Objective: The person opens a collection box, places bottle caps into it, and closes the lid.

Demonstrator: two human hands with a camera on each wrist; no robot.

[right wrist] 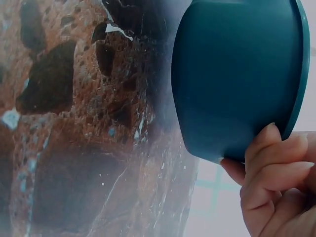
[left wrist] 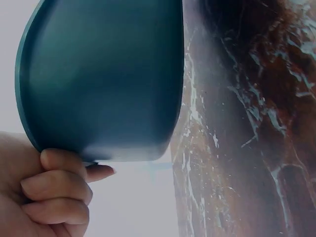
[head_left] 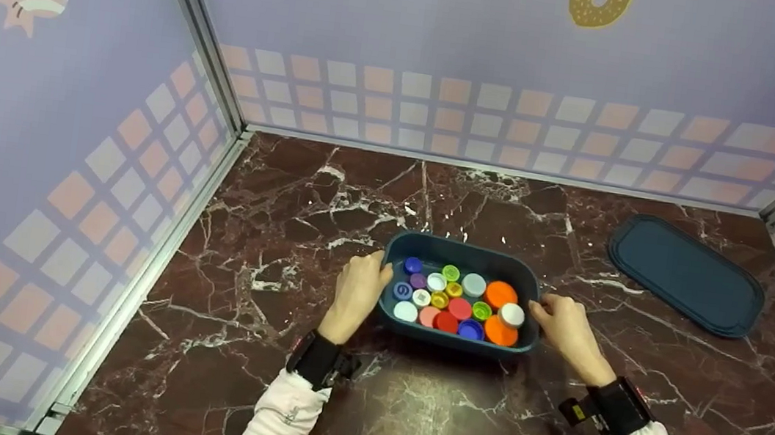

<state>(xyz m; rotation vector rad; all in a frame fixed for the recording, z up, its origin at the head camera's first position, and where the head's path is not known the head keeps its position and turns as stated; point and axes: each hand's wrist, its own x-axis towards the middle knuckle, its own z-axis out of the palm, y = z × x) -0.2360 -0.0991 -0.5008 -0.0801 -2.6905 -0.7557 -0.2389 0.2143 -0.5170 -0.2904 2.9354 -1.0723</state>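
A dark blue-green rectangular box point(head_left: 453, 342) with rounded corners stands in front of me, with several colored bottle caps point(head_left: 459, 308) spread over its floor. At its left end my left hand point(head_left: 358, 286) grips the rim, fingers curled against the outer wall. My right hand point(head_left: 568, 332) pinches the rim at the opposite end. Both wrist views show the box's smooth outer wall point(left wrist: 103, 79) with curled fingers at its edge. Among the caps are large orange ones point(head_left: 501, 295) at the right, and white, red, yellow, green, purple and blue ones.
A matching dark blue lid point(head_left: 687, 275) lies flat on the brown marbled table point(head_left: 264, 261) at the back right. Patterned purple panels point(head_left: 455, 26) enclose the table at the back and sides, with a metal strip point(head_left: 151, 277) along the left edge.
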